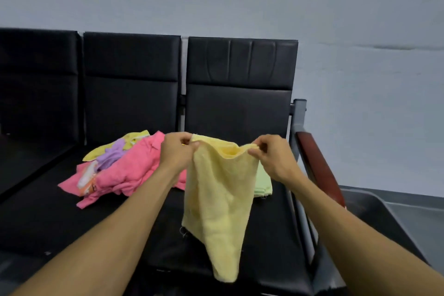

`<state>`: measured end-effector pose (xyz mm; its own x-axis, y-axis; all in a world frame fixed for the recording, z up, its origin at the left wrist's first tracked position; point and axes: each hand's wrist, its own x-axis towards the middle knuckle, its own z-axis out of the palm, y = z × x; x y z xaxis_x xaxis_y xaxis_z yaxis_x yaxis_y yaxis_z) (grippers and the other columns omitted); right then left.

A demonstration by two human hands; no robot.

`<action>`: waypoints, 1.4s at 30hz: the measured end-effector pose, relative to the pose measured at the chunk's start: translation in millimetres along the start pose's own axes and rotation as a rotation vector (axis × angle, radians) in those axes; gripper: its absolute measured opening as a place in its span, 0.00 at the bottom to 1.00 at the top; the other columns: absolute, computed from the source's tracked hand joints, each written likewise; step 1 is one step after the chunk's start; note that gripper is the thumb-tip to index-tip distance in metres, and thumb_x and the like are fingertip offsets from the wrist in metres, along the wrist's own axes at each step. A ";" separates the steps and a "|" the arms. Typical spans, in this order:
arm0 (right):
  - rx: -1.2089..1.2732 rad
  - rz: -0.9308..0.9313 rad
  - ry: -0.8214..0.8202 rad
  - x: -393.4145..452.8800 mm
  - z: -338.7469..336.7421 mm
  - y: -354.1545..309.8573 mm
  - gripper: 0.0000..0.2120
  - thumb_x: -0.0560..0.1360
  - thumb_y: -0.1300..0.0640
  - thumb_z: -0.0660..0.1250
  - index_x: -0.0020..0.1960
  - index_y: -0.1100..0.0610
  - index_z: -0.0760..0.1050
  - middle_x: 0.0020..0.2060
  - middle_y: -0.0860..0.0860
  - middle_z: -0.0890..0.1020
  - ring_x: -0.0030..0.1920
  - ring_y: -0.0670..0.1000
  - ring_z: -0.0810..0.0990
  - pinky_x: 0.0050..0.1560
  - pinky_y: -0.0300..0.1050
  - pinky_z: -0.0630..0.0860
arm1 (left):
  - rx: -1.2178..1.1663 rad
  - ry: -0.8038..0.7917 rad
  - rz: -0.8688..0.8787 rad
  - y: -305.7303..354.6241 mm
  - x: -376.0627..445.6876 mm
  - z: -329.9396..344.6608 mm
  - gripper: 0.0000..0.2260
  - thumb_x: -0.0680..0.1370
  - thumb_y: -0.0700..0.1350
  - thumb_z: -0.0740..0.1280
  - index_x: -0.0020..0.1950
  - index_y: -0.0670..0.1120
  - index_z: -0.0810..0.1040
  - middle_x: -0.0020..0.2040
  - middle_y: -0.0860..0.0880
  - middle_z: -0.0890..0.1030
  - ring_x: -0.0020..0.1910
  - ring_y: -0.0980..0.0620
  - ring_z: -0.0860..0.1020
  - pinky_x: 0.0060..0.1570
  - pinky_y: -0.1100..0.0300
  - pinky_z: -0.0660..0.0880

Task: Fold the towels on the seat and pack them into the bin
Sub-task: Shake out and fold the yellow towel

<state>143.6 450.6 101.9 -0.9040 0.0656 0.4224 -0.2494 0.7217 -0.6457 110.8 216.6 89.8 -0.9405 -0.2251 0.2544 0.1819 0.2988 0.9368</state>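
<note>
Far left on the black seat [60, 218]: loose heap of unfolded towels [115, 170], pink on top, lilac and yellow-green showing behind. Left hand [176, 152] pinches one top corner of the yellow towel [218, 204], thumb and fingers closed on the hem. Cloth hangs limp between the hands, top edge sagging, lower end trailing to a point: light, soft, no stiffness, likely to slump unless held at the corners. Right hand [274, 161] pinches the other corner likewise. Green towel [263, 182] lies flat behind. Grey bin [389, 216] beyond the armrest [319, 166], far right
</note>
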 end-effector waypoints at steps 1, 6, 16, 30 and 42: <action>0.024 0.011 0.039 1.0 -4.2 -4.1 0.06 0.77 0.57 0.71 0.41 0.54 0.78 0.34 0.45 0.80 0.36 0.43 0.78 0.38 0.41 0.75 | 0.010 0.019 0.008 5.7 -0.5 -3.0 0.05 0.75 0.37 0.72 0.41 0.45 0.85 0.35 0.51 0.82 0.37 0.54 0.78 0.40 0.59 0.74; 0.020 0.005 0.127 9.5 -16.1 -19.4 0.05 0.78 0.56 0.71 0.44 0.55 0.79 0.37 0.46 0.80 0.38 0.43 0.78 0.38 0.33 0.74 | 0.074 0.120 0.069 27.9 3.0 -10.7 0.04 0.75 0.37 0.73 0.42 0.45 0.84 0.33 0.54 0.79 0.35 0.57 0.75 0.41 0.61 0.71; 0.154 0.051 0.197 24.9 -13.7 -21.2 0.05 0.82 0.56 0.65 0.48 0.56 0.74 0.41 0.46 0.78 0.40 0.46 0.78 0.37 0.34 0.76 | 0.055 0.109 0.088 33.3 23.5 0.0 0.04 0.76 0.38 0.72 0.44 0.45 0.84 0.36 0.51 0.82 0.37 0.54 0.77 0.43 0.58 0.74; 0.229 0.134 0.088 -38.7 -21.3 -33.8 0.09 0.84 0.55 0.56 0.53 0.60 0.69 0.40 0.50 0.75 0.39 0.48 0.70 0.37 0.43 0.68 | 0.278 -0.151 0.194 30.0 -40.4 -15.8 0.04 0.85 0.41 0.55 0.53 0.46 0.68 0.39 0.43 0.73 0.36 0.48 0.70 0.35 0.54 0.64; 0.202 0.235 0.118 -62.9 23.1 11.7 0.08 0.84 0.54 0.57 0.51 0.58 0.70 0.36 0.51 0.76 0.40 0.51 0.74 0.38 0.46 0.71 | 0.242 -0.134 0.075 -31.7 -51.4 8.0 0.07 0.83 0.42 0.60 0.50 0.47 0.77 0.45 0.48 0.80 0.45 0.49 0.76 0.39 0.55 0.68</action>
<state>189.5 439.0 53.1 -0.9015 0.3021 0.3100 -0.1129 0.5272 -0.8422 151.1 226.1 45.2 -0.9594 -0.0741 0.2721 0.1942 0.5261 0.8279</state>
